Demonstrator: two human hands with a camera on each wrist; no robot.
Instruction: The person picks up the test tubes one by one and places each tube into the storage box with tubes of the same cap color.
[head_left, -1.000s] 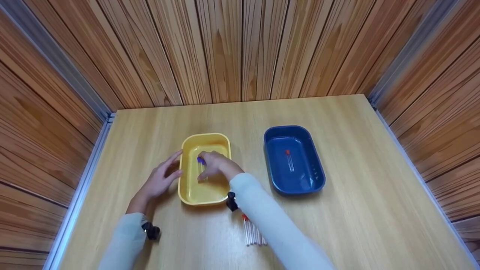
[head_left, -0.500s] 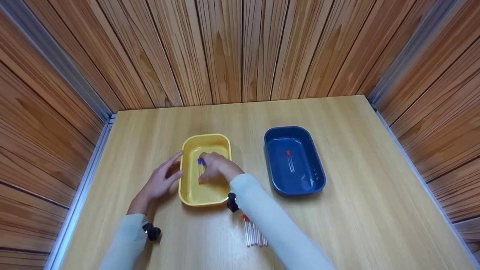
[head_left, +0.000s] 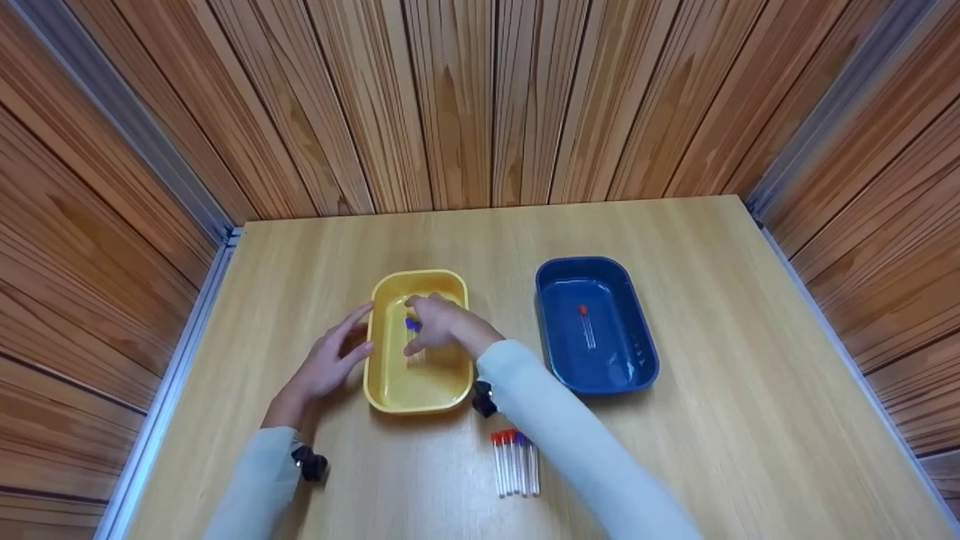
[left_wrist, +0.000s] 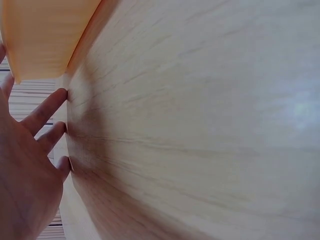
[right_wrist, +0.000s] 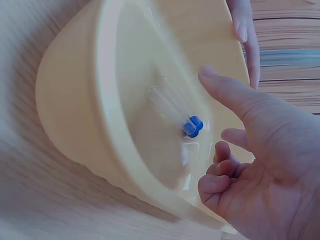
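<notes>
A yellow tray (head_left: 416,409) stands left of centre in the head view. Inside it, two clear tubes with blue caps (right_wrist: 192,126) lie side by side, seen best in the right wrist view. My right hand (head_left: 444,327) is over the tray with thumb and forefinger apart and nothing held, the other fingers loosely bent. It partly covers the tubes in the head view. My left hand (head_left: 330,364) is at the tray's left wall, index fingertip and thumb right at the rim. In the left wrist view its lower fingers (left_wrist: 46,111) reach down to the table.
To the right stands a blue tray (head_left: 600,373) with one red-capped tube (head_left: 587,328) lying in it. A row of several tubes (head_left: 516,469) with red and blue caps lies on the table near the front, beside the right sleeve (head_left: 577,420). Wood-patterned walls (head_left: 457,112) enclose the table.
My right hand has let go of a blue-capped tube in the yellow tray, its fingers opening and drawing slightly up and right. The left hand stays at the rim. The head view has shifted slightly.
</notes>
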